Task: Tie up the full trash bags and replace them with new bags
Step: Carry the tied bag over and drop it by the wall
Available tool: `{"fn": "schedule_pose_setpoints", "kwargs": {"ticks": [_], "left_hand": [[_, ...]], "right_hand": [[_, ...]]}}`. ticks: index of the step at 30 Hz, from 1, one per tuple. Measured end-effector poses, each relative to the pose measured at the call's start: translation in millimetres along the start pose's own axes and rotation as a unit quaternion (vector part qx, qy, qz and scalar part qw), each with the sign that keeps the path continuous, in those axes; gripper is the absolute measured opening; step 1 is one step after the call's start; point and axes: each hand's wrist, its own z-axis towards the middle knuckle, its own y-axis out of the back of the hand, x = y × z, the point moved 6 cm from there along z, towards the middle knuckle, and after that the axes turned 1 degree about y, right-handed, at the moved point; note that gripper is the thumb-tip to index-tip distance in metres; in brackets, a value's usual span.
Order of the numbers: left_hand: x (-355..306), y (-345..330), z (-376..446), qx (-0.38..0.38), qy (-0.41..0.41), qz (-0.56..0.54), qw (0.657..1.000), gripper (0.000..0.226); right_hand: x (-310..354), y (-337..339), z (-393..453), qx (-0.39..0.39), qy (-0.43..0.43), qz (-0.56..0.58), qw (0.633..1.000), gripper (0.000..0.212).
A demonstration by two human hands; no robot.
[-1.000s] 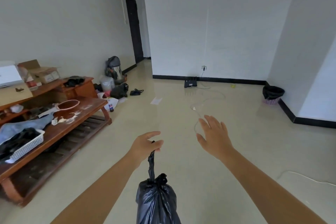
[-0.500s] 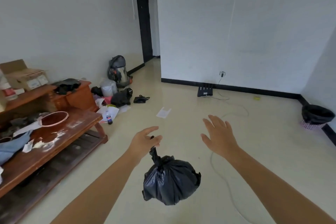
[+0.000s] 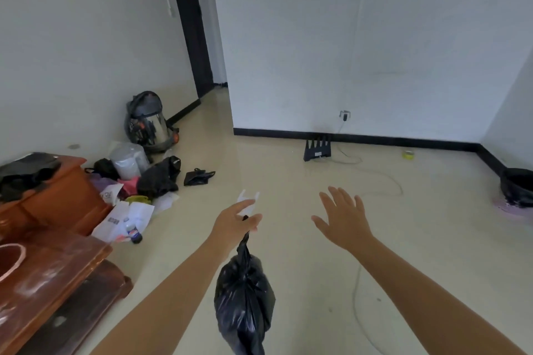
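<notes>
My left hand (image 3: pixel 235 223) pinches the twisted neck of a full black trash bag (image 3: pixel 245 297), which hangs tied below it over the floor. To the right, my right hand (image 3: pixel 343 217) is held out with spread, straight fingers and holds nothing. A small bin lined with a black bag (image 3: pixel 517 187) stands on the floor at the far right edge, by the wall. A flat black bag (image 3: pixel 198 176) lies on the floor beyond my left hand.
A wooden table (image 3: pixel 49 265) and cabinet (image 3: pixel 57 196) stand at the left. Clutter lies beside them: papers, a bottle (image 3: pixel 134 233), dark bags, a steel vacuum (image 3: pixel 148 122). A router (image 3: pixel 317 148) with a trailing cable (image 3: pixel 357 291) sits by the far wall. A dark doorway (image 3: pixel 191 26) opens behind.
The view has turned left and moved forward toward the clutter. The bag swung up and right, then dropped back to hang under my left hand. The bin has slid to the right edge.
</notes>
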Motion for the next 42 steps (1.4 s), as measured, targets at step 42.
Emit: {"fn": "schedule_pose_setpoints", "kwargs": {"ticks": [42], "left_hand": [[-173, 94, 1229, -0.038, 0.075, -0.044, 0.996, 0.036]], "right_hand": [[-178, -161, 1224, 0.059, -0.003, 0.001, 0.998, 0.062]]}}
